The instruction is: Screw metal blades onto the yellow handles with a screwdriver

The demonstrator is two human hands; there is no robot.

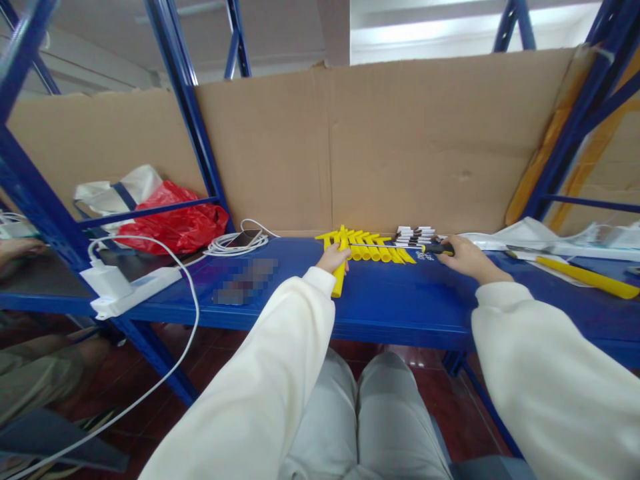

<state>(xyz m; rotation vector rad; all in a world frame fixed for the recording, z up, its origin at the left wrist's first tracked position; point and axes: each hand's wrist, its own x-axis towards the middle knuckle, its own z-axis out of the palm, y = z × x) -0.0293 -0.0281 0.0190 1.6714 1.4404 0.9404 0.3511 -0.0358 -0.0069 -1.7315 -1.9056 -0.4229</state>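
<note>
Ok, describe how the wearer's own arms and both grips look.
Loose, plain cream-white long sleeves cover both arms: left sleeve, right sleeve, each gathered into a cuff. The left grip and right grip are gloveless. No markings or cables show on the sleeves.

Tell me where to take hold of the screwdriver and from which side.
I'd grip its thick handle, coming from the right: the thin shaft points left toward the yellow piece in the left hand, leaving the handle at the right end, where the right hand holds it.
</note>
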